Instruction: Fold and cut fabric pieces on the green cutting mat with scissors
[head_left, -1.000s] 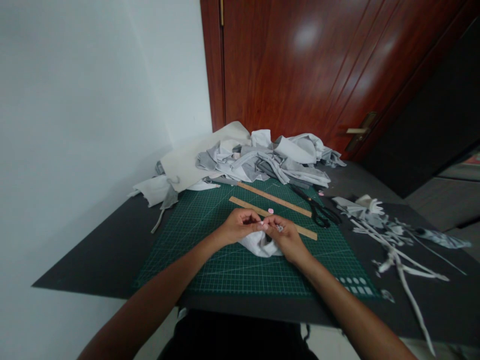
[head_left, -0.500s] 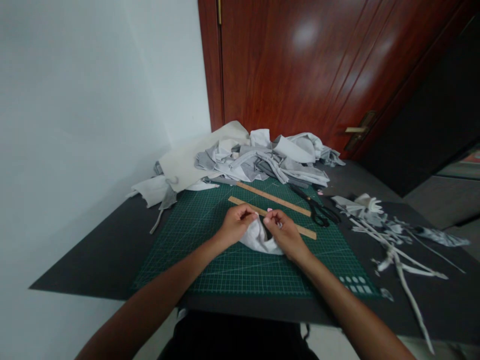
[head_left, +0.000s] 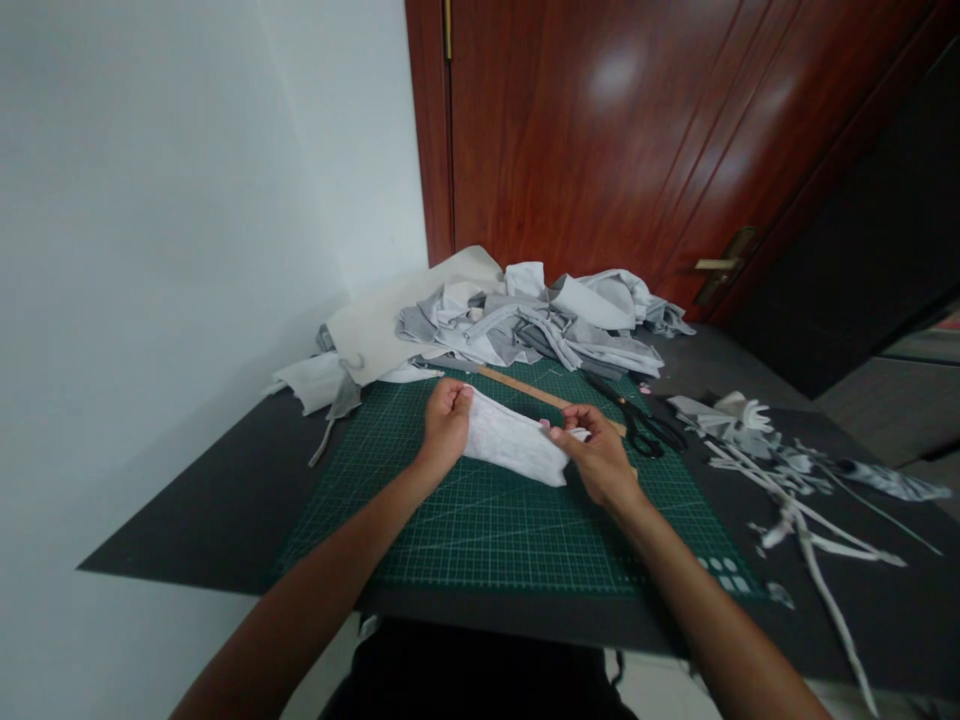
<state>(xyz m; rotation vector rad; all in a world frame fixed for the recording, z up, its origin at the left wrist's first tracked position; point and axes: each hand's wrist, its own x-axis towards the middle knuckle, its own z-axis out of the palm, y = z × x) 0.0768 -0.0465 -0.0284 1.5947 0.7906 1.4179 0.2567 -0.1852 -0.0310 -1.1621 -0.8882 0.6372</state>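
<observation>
A piece of white fabric is stretched between my two hands above the green cutting mat. My left hand pinches its upper left corner between thumb and fingers. At its upper right end, my right hand is closed on the edge. A small pink thing shows at the fabric's top edge near my right fingers; I cannot make out what it is. Just beyond the fabric lies a wooden ruler. A second ruler is almost wholly hidden behind the fabric and my right hand.
Black-handled scissors lie right of my right hand. A heap of grey and white fabric pieces is piled at the back against the door. Thin fabric strips and scraps lie on the dark table at right. A wall rises at left.
My hands have moved apart, left hand leftward and up, right hand slightly right. The fabric, bunched and drooping before, is now pulled out flat and covers most of the nearer ruler.
</observation>
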